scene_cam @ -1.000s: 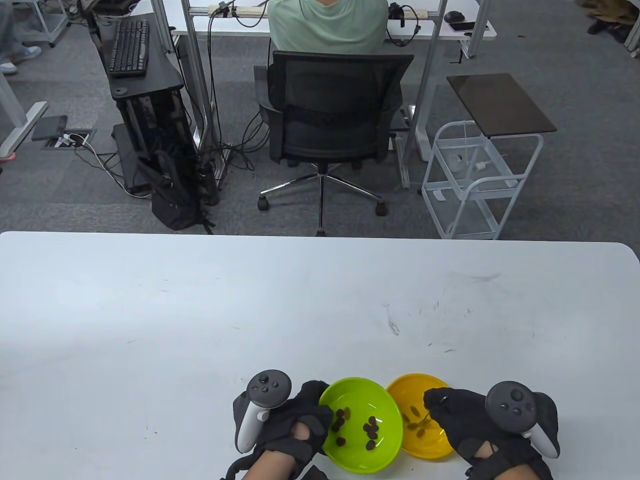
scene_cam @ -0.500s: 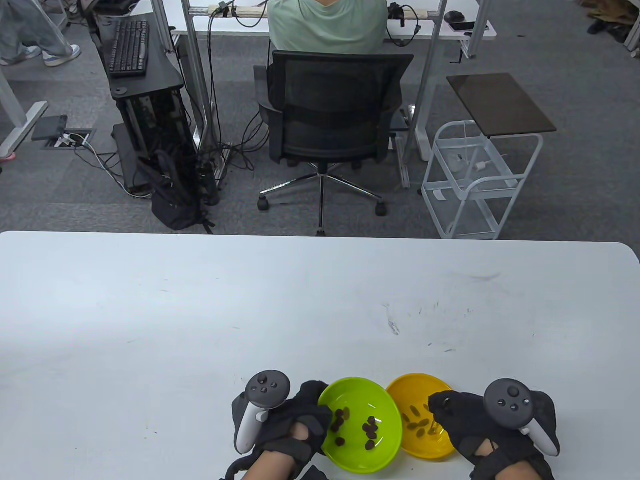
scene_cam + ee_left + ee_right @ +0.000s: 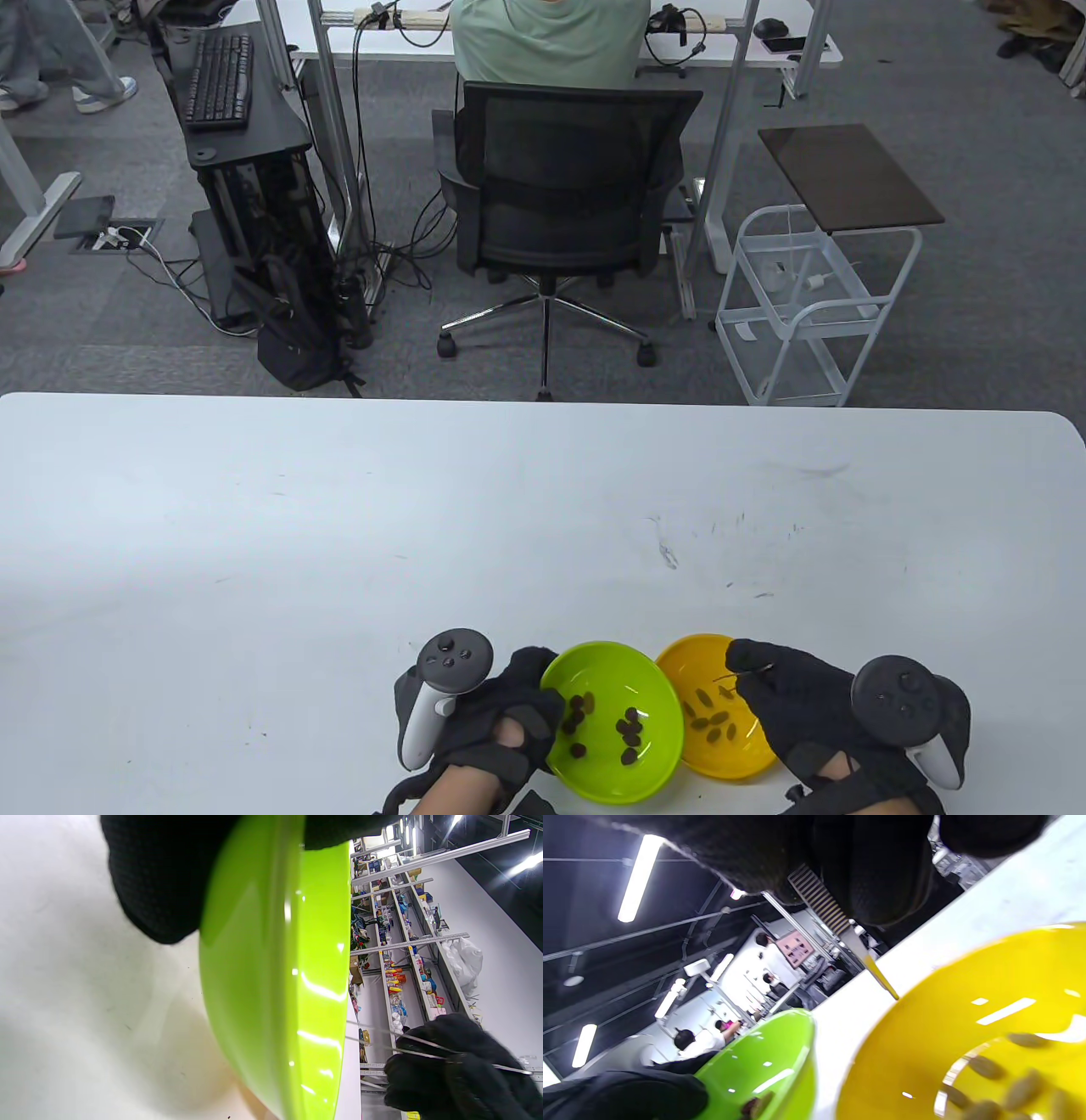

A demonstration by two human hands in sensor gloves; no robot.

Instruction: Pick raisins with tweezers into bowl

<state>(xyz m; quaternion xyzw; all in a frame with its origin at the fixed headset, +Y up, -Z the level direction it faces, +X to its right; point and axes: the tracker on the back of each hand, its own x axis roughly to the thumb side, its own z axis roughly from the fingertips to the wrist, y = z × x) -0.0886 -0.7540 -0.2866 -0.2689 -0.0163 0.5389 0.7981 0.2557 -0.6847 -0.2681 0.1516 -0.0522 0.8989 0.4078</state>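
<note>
A green bowl holds several dark raisins. My left hand grips its left rim; in the left wrist view the gloved fingers wrap the bowl's edge. A yellow bowl next to it on the right holds several raisins. My right hand pinches thin metal tweezers over the yellow bowl. In the right wrist view the tweezers point down to the yellow bowl's far rim. I see no raisin at their tips.
The two bowls touch at the white table's near edge. The table surface stretches wide beyond them, with faint scuff marks at right. An office chair and a white cart stand beyond the far edge.
My right hand has shifted right and turned, and the tweezers have risen from among the yellow bowl's raisins toward its far rim. The left hand and both bowls have not moved.
</note>
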